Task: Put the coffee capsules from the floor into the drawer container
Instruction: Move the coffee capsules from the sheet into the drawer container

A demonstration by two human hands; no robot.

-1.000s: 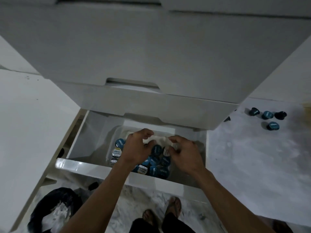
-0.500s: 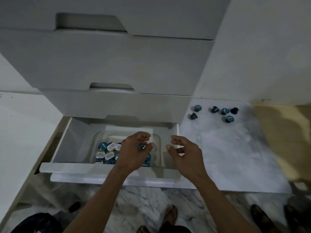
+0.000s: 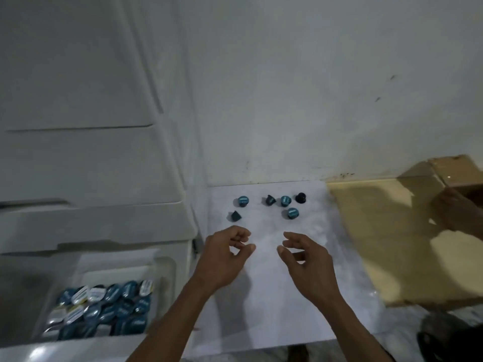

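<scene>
A: Six small coffee capsules, teal-lidded and dark-bodied, lie on the white marbled floor (image 3: pixel 274 283): one at the left with its lid up (image 3: pixel 243 200), a dark one on its side just below it (image 3: pixel 235 216), then a cluster of a tipped dark capsule (image 3: pixel 270 200), a teal-lidded one (image 3: pixel 286 201), a black one (image 3: pixel 301 197) and another teal-lidded one (image 3: pixel 293 213) below them.

B: And the hands?

A: Both hover low over the floor, just short of the capsules. The left hand (image 3: pixel 224 253) has its fingers loosely curled with nothing in them; the right hand (image 3: pixel 304 257) is half spread, thumb apart from the fingers, also carrying nothing.

B: So which step is this?

A: I judge it the reach for another pickup. The next move calls for each hand to go forward and pinch a capsule, the left likely the nearest dark one, the right the lower teal one.

B: The container?

A: The clear plastic tub (image 3: pixel 167 265) sits in the open white bottom drawer (image 3: pixel 78 346) at lower left, already holding many teal and silver-lidded capsules (image 3: pixel 104 307), packed close. A brown cardboard sheet (image 3: pixel 379 244) lies to the right.
</scene>
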